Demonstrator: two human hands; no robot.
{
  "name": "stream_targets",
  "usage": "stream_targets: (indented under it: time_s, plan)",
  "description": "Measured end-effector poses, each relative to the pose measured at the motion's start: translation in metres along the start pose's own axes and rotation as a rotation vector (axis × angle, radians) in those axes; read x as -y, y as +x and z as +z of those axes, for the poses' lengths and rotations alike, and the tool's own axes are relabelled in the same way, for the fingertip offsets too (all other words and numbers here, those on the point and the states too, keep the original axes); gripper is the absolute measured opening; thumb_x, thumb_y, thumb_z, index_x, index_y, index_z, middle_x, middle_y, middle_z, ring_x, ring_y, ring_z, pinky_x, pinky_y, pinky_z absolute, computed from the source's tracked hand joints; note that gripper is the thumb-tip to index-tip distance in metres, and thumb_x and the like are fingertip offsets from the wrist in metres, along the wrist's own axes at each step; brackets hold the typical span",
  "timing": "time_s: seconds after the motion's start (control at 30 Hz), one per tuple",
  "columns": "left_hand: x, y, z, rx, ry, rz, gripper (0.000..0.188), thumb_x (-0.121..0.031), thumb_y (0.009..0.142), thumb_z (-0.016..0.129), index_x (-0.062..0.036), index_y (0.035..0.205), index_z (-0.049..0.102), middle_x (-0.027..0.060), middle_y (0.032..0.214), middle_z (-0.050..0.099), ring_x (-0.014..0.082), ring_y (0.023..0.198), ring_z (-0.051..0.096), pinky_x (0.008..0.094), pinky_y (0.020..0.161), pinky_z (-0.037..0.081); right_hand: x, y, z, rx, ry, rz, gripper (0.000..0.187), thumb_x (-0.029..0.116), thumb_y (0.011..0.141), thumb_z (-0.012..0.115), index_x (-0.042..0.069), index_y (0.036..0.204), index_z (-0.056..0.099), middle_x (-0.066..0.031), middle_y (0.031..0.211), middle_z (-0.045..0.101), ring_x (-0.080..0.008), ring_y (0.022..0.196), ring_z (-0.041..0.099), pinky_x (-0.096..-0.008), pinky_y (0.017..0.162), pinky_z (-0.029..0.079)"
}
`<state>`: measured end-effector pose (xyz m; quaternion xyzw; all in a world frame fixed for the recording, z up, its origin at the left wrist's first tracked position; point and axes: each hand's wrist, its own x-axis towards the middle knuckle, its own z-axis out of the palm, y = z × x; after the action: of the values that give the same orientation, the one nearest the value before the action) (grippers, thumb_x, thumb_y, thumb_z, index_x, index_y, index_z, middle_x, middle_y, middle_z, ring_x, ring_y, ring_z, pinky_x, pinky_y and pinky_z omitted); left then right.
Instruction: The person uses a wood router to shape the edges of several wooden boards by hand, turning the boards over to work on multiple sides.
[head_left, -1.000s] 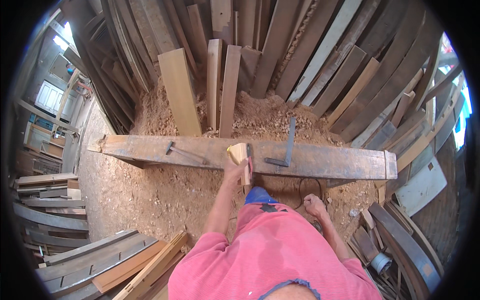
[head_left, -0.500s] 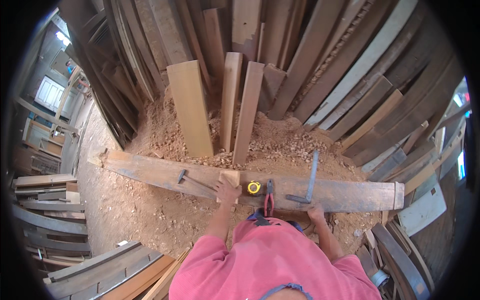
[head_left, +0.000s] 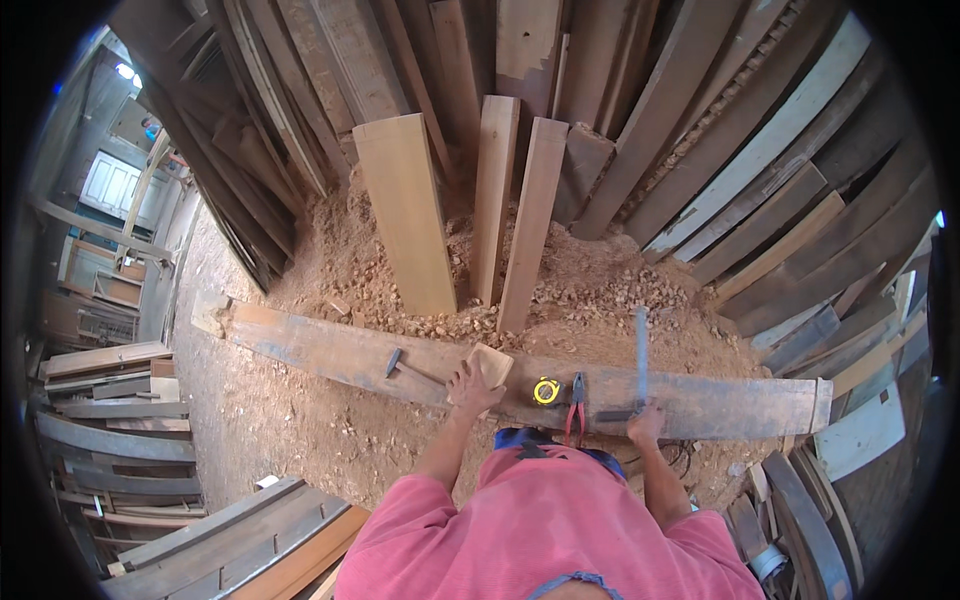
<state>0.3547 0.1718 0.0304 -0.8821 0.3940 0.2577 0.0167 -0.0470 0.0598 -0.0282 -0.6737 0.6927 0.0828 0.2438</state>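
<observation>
My left hand [head_left: 472,388] grips a small light wooden block [head_left: 491,364] over the long plank [head_left: 710,400]. The block sits at a slant, its lower part hidden by my fingers. At the plank's near edge my right hand [head_left: 646,426] is closed at the corner of a metal try square [head_left: 642,360], whose blade points away from me. My fingertips there are partly hidden. Between my hands lie a yellow tape measure [head_left: 546,391] and red-handled pliers [head_left: 576,400]. A hammer [head_left: 408,367] lies left of the block.
Several boards lean in a row at the far side, among them a pale board [head_left: 405,215] standing in wood shavings [head_left: 590,290]. Stacked timber [head_left: 230,540] is at the near left, with more pieces [head_left: 800,510] at the near right.
My right hand has moved from the plank's edge onto the try square, which has turned and shifted slightly left relative to the tools. The block in my left hand has turned. The view has shifted.
</observation>
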Motion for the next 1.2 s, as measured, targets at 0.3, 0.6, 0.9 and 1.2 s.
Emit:
stream_targets:
  time_s: [0.3, 0.6, 0.9, 1.2]
  plan:
    - [0.014, -0.014, 0.000, -0.008, -0.071, -0.012, 0.121, -0.058, 0.073, 0.079, -0.0083, 0.161, 0.013, 0.0333, 0.152, 0.040, 0.0535, 0.135, 0.043, 0.0589, 0.110, 0.037, 0.048, -0.029, -0.010, 0.134, 0.060, -0.036, 0.062, 0.017, 0.082, 0.068, -0.002, 0.138, 0.047, -0.0342, 0.131, 0.049, -0.0478, 0.126, 0.047, -0.0536, 0.107, 0.041]
    - [-0.007, -0.048, 0.020, -0.105, -0.020, -0.070, 0.115, -0.056, 0.077, 0.076, -0.0031, 0.158, 0.015, 0.0358, 0.142, 0.049, 0.0506, 0.133, 0.048, 0.0552, 0.110, 0.039, 0.023, -0.047, -0.008, 0.100, 0.158, -0.169, 0.064, 0.023, 0.085, 0.070, -0.001, 0.140, 0.048, -0.0313, 0.133, 0.053, -0.0475, 0.128, 0.048, -0.0526, 0.110, 0.040]
    - [-0.024, -0.067, 0.036, -0.089, -0.174, -0.040, 0.112, -0.050, 0.076, 0.077, -0.0037, 0.158, 0.017, 0.0325, 0.138, 0.051, 0.0487, 0.129, 0.050, 0.0593, 0.113, 0.032, -0.113, -0.055, 0.018, 0.085, 0.127, -0.217, 0.034, 0.024, 0.081, 0.063, 0.001, 0.104, 0.072, -0.0287, 0.115, 0.067, -0.0458, 0.113, 0.061, -0.0506, 0.101, 0.048]
    - [-0.043, -0.092, 0.073, -0.423, -0.042, -0.049, 0.101, -0.047, 0.077, 0.074, -0.0022, 0.156, 0.029, 0.0379, 0.151, 0.035, 0.0559, 0.139, 0.035, 0.0632, 0.116, 0.025, -0.273, -0.054, 0.060, 0.201, -0.482, -0.541, 0.016, 0.017, 0.082, 0.063, 0.011, 0.077, 0.076, -0.0151, 0.090, 0.075, -0.0318, 0.092, 0.073, -0.0413, 0.074, 0.057]
